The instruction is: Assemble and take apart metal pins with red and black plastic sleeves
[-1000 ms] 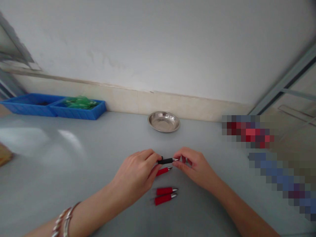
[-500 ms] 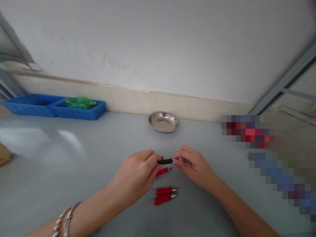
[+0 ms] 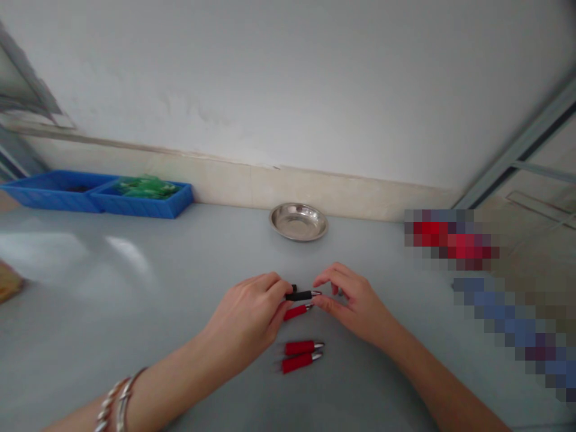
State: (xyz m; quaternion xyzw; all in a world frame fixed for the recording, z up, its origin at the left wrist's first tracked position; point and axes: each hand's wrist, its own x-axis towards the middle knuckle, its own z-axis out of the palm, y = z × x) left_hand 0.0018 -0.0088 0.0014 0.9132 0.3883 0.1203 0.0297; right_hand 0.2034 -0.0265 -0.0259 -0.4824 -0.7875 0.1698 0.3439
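Note:
My left hand [image 3: 245, 318] pinches a short black pen piece [image 3: 299, 295] with a silver tip, held level just above the grey table [image 3: 135, 288]. My right hand [image 3: 355, 303] is at the silver tip end, thumb and forefinger slightly apart around it. A red pen piece [image 3: 297, 312] lies right under the black one, partly hidden by my left fingers. Two more red pen pieces [image 3: 300, 354] lie side by side nearer to me, silver tips pointing right.
A round steel dish [image 3: 299, 221] stands at the back by the wall. Two blue trays [image 3: 96, 193] sit at the far left, one holding green parts. A pixelated patch covers the right side of the table.
My right fingers have loosened a little at the silver tip. The black piece has dropped slightly toward the red one. My left hand has barely moved.

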